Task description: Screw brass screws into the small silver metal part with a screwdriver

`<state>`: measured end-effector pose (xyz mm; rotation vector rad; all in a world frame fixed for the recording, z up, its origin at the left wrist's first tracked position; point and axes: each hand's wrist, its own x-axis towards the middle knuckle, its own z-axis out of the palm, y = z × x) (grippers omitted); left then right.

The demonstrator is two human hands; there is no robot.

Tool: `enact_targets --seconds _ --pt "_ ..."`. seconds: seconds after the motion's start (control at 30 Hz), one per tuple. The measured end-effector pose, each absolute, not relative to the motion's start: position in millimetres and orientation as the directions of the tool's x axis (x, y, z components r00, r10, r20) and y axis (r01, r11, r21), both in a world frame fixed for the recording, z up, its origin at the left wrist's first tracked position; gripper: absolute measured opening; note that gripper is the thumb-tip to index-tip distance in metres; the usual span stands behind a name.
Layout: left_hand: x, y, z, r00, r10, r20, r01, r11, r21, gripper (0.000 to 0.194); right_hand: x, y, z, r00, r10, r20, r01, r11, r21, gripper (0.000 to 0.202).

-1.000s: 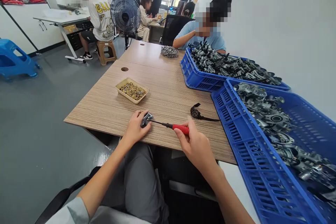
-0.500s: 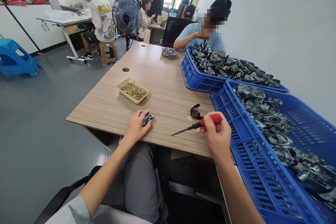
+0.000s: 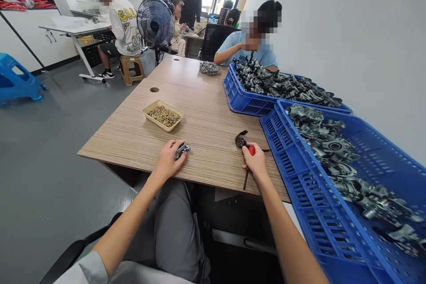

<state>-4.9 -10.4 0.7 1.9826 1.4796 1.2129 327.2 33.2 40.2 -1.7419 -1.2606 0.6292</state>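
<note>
My left hand (image 3: 168,159) is closed around a small grey metal part (image 3: 181,151) close to the table's front edge; the fingers cover much of it. In my right hand (image 3: 255,163) is a screwdriver with a red handle (image 3: 252,150), its dark shaft pointing down toward me. Just beyond that hand lies a dark wristwatch (image 3: 240,140) with its strap curled. A shallow cream tray (image 3: 163,125) of brass-coloured screws stands beyond my left hand.
Two blue plastic crates (image 3: 299,177) full of grey metal castings (image 3: 336,146) line the right side. A clear bag of small parts (image 3: 210,68) lies farther back. Across the table sits a person in a light blue shirt (image 3: 229,46). A standing fan (image 3: 155,22) is beyond the table's left edge.
My right hand has moved down and left beside the watch, and the screwdriver has swung from pointing left to pointing toward me. My left hand still holds the metal part.
</note>
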Motion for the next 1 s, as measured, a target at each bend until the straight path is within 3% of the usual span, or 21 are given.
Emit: enact_targets --seconds 0.47,0.73,1.0 --pt "-5.0 -12.2 0.9 0.076 0.901 0.427 0.587 -0.387 0.711 0.043 350.2 30.9 39.6 0.249 0.968 -0.014 0.055 -0.029 -0.998 0.049" --pt "-4.8 -12.1 2.7 0.073 0.905 0.418 0.592 -0.377 0.712 0.042 351.2 32.0 40.6 0.244 0.970 -0.025 0.003 -0.026 -1.000 0.049" --pt "-4.1 -11.9 3.2 0.083 0.911 0.405 0.599 -0.370 0.710 0.042 348.2 36.3 31.5 0.261 0.965 -0.008 0.069 -0.028 -0.997 0.049"
